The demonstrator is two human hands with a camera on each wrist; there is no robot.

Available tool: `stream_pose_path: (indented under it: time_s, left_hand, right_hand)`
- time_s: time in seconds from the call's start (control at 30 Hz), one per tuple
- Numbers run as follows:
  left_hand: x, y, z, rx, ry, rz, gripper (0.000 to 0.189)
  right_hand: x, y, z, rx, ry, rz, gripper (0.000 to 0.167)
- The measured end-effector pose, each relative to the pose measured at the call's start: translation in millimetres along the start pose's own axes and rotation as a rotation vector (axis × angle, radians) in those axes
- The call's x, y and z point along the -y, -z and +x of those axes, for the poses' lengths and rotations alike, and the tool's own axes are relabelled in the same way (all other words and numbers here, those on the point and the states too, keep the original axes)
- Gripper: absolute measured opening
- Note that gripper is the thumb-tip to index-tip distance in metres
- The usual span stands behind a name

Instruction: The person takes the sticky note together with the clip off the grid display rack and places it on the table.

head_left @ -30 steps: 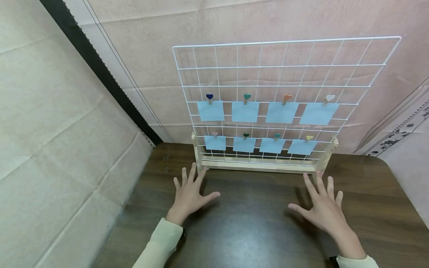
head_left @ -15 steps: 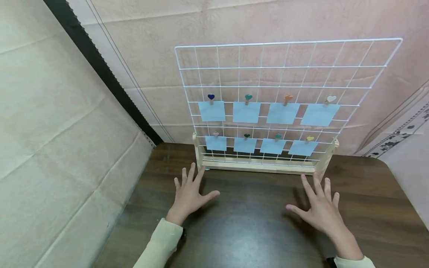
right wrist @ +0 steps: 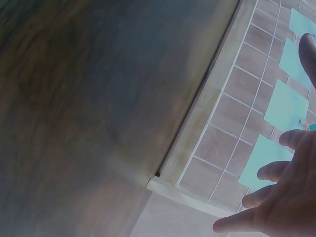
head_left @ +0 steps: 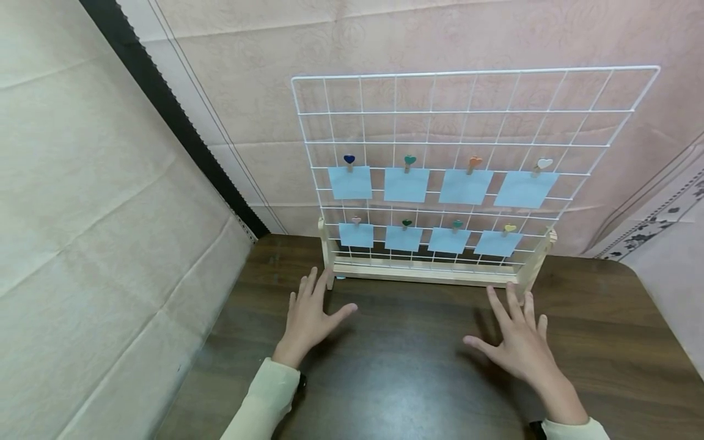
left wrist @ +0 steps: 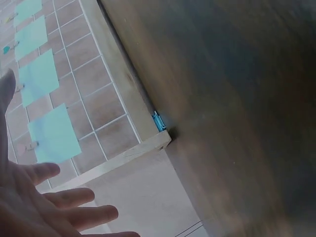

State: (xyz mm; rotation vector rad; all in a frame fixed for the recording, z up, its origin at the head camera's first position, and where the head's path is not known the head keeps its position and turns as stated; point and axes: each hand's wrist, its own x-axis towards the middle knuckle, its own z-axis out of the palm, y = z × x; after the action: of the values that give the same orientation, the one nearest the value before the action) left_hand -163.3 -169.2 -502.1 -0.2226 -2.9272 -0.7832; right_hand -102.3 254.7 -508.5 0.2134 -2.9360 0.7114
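Observation:
A white wire grid [head_left: 473,144] stands upright in a pale wooden base [head_left: 423,274] at the back of the table. Two rows of light blue paper squares [head_left: 407,184] hang on it, clipped by small pegs with coloured hearts, such as a dark blue heart peg [head_left: 349,159] and a yellow heart peg [head_left: 509,228]. My left hand [head_left: 308,321] is held with fingers spread near the base's left end, holding nothing. Over by the right end, my right hand [head_left: 519,342] has its fingers extended and holds nothing. Whether either hand touches the base I cannot tell.
A small bright blue object [left wrist: 158,121] lies at the base's end in the left wrist view. The brown wooden table [head_left: 396,366] reaches back to a pale cloth wall [head_left: 220,91]. Another cloth-covered side [head_left: 110,244] borders it on the left.
My right hand has drifted slightly left. My left hand's fingers have drawn a little closer together. The grid and papers have shifted slightly in the head view.

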Motion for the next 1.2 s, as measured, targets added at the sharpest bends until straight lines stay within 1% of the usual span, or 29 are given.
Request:
stream_pose_path:
  time_s: [0.23,0.37,0.63,0.9,1.2]
  left_hand:
    - [1.2,2.2,0.3,-0.043,0.023,-0.128,0.107]
    - [0.3,2.4,1.7,-0.060,0.033,-0.179,0.104]
    - [-4.6,1.4,4.0,-0.056,0.047,-0.288,0.104]
    - [-6.8,0.7,5.4,-0.061,0.058,-0.324,0.103]
    - [-6.6,-0.1,7.4,-0.080,0.060,-0.359,0.103]
  right_hand:
    - [4.2,-3.3,3.1,-0.009,0.024,0.017,0.118]
    - [8.2,-5.3,5.9,-0.006,0.032,0.046,0.117]
    - [20.3,-8.5,15.2,-0.032,0.062,0.104,0.111]
    - [28.4,-13.7,22.9,-0.011,0.062,0.122,0.108]
    - [40.8,-23.5,34.1,0.005,0.096,0.148,0.108]
